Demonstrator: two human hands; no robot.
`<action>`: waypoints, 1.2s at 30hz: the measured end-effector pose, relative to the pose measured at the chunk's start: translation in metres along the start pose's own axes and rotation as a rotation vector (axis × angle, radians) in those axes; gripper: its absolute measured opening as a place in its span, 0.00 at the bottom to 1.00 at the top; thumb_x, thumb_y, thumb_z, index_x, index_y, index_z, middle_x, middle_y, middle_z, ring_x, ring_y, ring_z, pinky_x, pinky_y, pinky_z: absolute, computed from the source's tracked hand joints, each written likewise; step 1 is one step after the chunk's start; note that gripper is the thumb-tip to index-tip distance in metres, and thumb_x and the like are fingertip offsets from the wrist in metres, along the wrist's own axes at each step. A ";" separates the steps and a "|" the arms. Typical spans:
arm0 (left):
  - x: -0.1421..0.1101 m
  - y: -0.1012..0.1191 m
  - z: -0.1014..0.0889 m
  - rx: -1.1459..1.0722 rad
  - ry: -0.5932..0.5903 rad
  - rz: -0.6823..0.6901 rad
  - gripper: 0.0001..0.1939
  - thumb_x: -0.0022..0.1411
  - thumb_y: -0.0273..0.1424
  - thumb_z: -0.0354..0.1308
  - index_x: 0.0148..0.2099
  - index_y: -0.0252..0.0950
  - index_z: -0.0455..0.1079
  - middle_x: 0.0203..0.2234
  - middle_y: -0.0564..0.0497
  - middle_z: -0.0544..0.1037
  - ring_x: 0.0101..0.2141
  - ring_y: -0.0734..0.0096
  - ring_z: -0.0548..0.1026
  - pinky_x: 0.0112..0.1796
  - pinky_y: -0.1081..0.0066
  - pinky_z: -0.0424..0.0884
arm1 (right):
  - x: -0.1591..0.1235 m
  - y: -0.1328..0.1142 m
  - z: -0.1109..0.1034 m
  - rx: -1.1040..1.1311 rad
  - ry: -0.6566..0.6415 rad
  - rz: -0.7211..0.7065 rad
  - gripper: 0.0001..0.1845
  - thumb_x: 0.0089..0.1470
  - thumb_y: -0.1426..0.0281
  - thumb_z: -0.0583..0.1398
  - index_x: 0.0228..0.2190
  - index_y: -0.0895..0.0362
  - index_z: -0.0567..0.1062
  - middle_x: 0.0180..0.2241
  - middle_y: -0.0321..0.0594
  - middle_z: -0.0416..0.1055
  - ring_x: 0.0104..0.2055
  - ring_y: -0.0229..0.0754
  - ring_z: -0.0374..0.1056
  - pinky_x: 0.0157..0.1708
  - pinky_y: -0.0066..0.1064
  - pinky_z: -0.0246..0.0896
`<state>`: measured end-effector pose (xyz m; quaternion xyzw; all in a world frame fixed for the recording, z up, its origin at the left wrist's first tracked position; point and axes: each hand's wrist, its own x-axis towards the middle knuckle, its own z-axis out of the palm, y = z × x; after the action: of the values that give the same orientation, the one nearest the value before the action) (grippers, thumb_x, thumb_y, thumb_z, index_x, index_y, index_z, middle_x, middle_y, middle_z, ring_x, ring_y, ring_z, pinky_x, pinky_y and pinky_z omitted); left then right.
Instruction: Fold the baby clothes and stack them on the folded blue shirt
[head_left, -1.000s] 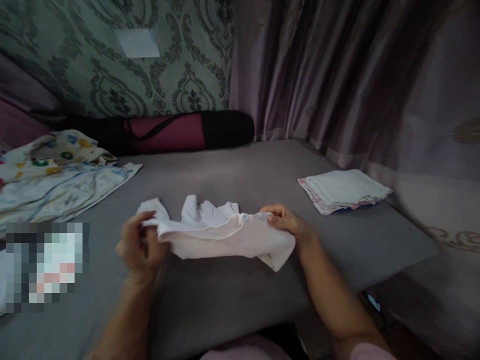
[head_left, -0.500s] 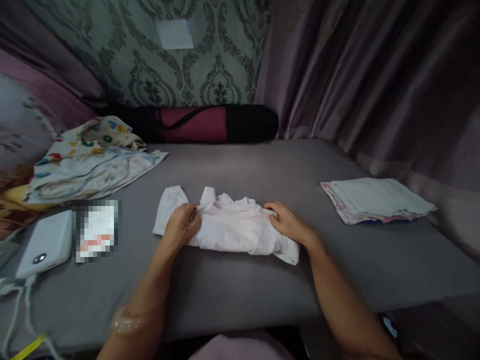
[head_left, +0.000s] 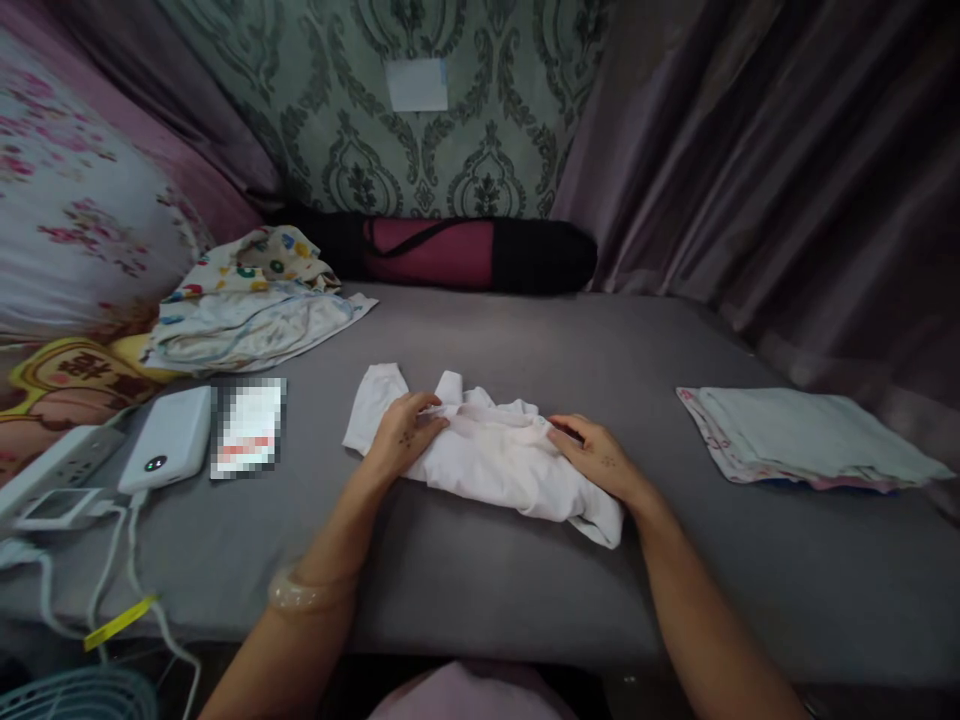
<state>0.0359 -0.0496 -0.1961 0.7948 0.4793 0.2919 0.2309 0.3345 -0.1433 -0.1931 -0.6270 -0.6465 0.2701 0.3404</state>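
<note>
A small white shirt lies loosely folded on the grey bed surface in front of me. One sleeve sticks out beyond my left hand, and its lower right end is bunched into a folded corner. At the shirt's upper left edge, my left hand holds the cloth between thumb and fingers. My right hand grips the upper right edge, its fingers curled over the fabric and partly hidden.
Folded cloths are stacked at the right. At the left lie a crumpled patterned cloth, a blurred packet, a white power bank, cables and a power strip. A black and maroon long bag lies along the wall.
The shirt, earlier lifted between both hands with its buttons showing, has come down onto the surface and turned slightly. Both hands stay at its edges. My view has swung left.
</note>
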 end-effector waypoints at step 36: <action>0.089 0.066 -0.105 0.028 0.087 0.109 0.15 0.61 0.42 0.50 0.29 0.37 0.65 0.18 0.57 0.60 0.22 0.74 0.61 0.24 0.73 0.55 | 0.076 -0.104 -0.117 -0.089 -0.072 -0.140 0.18 0.48 0.58 0.62 0.34 0.59 0.79 0.30 0.39 0.76 0.31 0.40 0.69 0.30 0.28 0.62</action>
<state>0.0383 0.0107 -0.0561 0.8096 0.4488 0.3315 0.1823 0.3616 -0.0839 -0.0316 -0.5848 -0.7119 0.2390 0.3067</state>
